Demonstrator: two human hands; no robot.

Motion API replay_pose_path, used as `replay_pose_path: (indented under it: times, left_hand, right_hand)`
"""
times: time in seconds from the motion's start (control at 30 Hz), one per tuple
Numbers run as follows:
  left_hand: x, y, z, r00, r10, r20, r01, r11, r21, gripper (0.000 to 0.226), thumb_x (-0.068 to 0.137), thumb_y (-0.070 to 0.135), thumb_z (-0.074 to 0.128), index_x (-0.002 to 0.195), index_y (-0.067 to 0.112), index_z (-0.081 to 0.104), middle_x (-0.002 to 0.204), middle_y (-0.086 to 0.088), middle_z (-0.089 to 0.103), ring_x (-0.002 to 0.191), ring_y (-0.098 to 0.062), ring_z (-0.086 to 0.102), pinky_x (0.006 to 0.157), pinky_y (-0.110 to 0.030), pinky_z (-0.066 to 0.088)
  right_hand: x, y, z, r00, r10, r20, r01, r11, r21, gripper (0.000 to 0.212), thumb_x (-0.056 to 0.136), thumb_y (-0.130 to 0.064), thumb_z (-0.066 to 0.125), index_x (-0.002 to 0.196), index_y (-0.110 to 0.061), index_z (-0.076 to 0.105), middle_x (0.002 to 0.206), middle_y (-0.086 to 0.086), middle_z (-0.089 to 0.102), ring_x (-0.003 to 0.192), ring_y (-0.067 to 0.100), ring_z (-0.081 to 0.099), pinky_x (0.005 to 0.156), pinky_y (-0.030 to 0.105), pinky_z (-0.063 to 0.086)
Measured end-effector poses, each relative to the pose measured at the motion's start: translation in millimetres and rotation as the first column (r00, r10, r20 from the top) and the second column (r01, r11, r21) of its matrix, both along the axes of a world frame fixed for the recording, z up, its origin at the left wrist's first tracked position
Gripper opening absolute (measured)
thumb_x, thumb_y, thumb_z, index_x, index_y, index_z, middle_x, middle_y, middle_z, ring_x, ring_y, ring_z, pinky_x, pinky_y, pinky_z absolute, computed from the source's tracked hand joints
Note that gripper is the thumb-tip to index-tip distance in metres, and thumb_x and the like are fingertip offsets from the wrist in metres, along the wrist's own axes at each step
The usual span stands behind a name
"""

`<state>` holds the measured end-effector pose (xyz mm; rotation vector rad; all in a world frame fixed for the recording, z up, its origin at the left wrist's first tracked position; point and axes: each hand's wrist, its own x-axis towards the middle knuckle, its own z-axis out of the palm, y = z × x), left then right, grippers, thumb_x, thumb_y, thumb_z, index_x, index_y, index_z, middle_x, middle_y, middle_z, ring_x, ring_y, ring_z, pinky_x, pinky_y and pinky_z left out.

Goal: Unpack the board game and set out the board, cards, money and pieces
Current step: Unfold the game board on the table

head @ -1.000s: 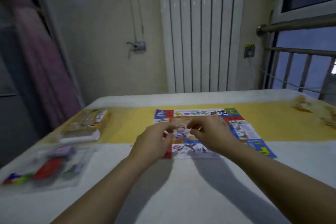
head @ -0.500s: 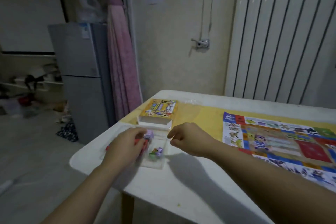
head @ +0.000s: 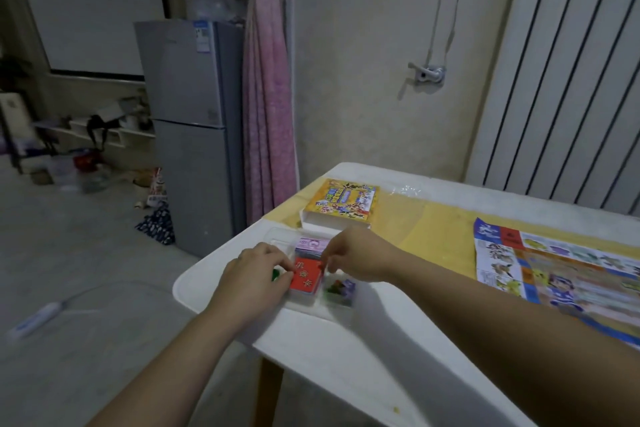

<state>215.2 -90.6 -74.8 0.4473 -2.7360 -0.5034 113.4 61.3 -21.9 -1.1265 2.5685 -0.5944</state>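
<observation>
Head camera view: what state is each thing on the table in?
Game board, unfolded flat.
Game box, lid on its white base.
Red card deck, in the clear tray, gripped on two sides.
Pink money stack, in the tray behind the deck.
Small pieces, in the tray right of the deck.
Left hand, gripping the deck's left edge.
Right hand, pinching the deck's far corner.

Both hands leave the board (head: 554,274), which now lies at the right edge of the frame as the view swings left to the corner of the desk (head: 363,340). The left hand (head: 254,274) and right hand (head: 360,258) meet over the clear tray (head: 273,235). The right hand, a loose fist beside the tray half a second earlier, now reaches in and its fingers (head: 329,262) pinch the red card stack (head: 306,274) at its upper right edge, while the left hand holds the stack's left edge.
</observation>
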Motion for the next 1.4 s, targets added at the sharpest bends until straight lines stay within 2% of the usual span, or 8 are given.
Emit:
replay_pose_path:
  times: [0.1,0.2,0.4,0.63,0.73,0.83,1.1,1.4]
  left_hand:
    - [2,1,-4,1.000,0.009,-0.026,-0.009,1.000,0.002,0.021,0.092,0.033,0.049,0.107,0.037,0.063,0.125,0.014,0.049,0.116,-0.011,0.045,0.095,-0.028,0.031]
    - [3,3,-8,0.999,0.016,-0.051,-0.016,1.000,0.013,0.022,0.093,0.031,0.046,0.108,0.036,0.061,0.125,0.014,0.048,0.116,-0.012,0.043,0.099,-0.029,0.027]
    - [4,3,-9,0.998,0.015,-0.067,-0.015,1.000,0.008,0.023,0.093,0.029,0.046,0.109,0.035,0.061,0.124,0.014,0.048,0.116,-0.011,0.042,0.100,-0.027,0.024]
    - [5,3,-9,0.998,0.007,-0.060,-0.006,1.000,0.005,0.024,0.094,0.029,0.044,0.110,0.036,0.060,0.126,0.014,0.046,0.117,-0.010,0.041,0.101,-0.028,0.024]
    - [5,3,-9,0.998,0.001,-0.063,-0.001,1.000,0.014,0.023,0.094,0.029,0.044,0.109,0.036,0.060,0.125,0.015,0.046,0.115,-0.010,0.041,0.102,-0.028,0.024]
    - [4,1,-9,0.998,-0.004,-0.066,0.005,1.000,0.013,0.023,0.093,0.029,0.045,0.107,0.037,0.060,0.123,0.015,0.047,0.115,-0.010,0.042,0.101,-0.027,0.024]
    - [4,0,-9,0.998,-0.028,-0.053,0.028,1.000,0.006,0.022,0.095,0.029,0.042,0.110,0.036,0.057,0.121,0.016,0.046,0.117,-0.011,0.041,0.096,-0.026,0.023]
    - [9,1,7,0.996,-0.062,0.071,0.060,0.998,0.027,0.028,0.087,0.059,0.039,0.093,0.035,0.050,0.115,0.010,0.051,0.110,-0.016,0.046,0.088,-0.030,0.034]
  right_hand:
    - [3,-7,13,0.887,-0.086,0.454,0.189,0.964,-0.185,0.015,0.094,-0.001,0.045,0.093,-0.004,0.059,0.085,0.013,0.057,0.068,0.019,0.054,0.066,0.027,0.049]
    - [5,-12,25,0.690,-0.103,0.717,0.407,0.873,-0.267,0.009,0.097,-0.007,0.046,0.092,-0.006,0.053,0.081,0.008,0.048,0.076,0.019,0.052,0.083,0.047,0.049]
    - [2,-21,15,0.488,-0.108,0.866,0.567,0.794,-0.220,0.012,0.097,-0.022,0.048,0.093,-0.013,0.054,0.083,0.005,0.044,0.079,0.019,0.048,0.098,0.068,0.034]
    - [2,-34,14,0.366,-0.083,0.927,0.664,0.721,-0.198,0.013,0.096,-0.016,0.045,0.084,-0.012,0.050,0.076,0.003,0.043,0.061,0.015,0.045,0.100,0.065,0.025]
    - [4,-39,17,0.351,-0.089,0.932,0.689,0.699,-0.192,0.017,0.095,-0.016,0.045,0.079,-0.013,0.049,0.074,0.002,0.044,0.059,0.014,0.044,0.091,0.055,0.032]
    - [4,-38,15,0.373,-0.137,0.918,0.680,0.713,-0.170,0.016,0.094,-0.016,0.044,0.078,-0.015,0.049,0.073,0.001,0.046,0.061,0.014,0.045,0.098,0.061,0.026]
    - [8,-31,-2,0.418,-0.153,0.896,0.660,0.729,-0.183,0.010,0.093,-0.015,0.044,0.084,-0.012,0.049,0.068,0.001,0.048,0.058,0.013,0.044,0.065,0.031,0.042]
    - [15,-38,10,0.467,-0.061,0.882,0.607,0.748,-0.270,0.012,0.094,-0.011,0.046,0.105,-0.009,0.050,0.070,0.007,0.052,0.060,0.017,0.044,0.064,0.038,0.050]
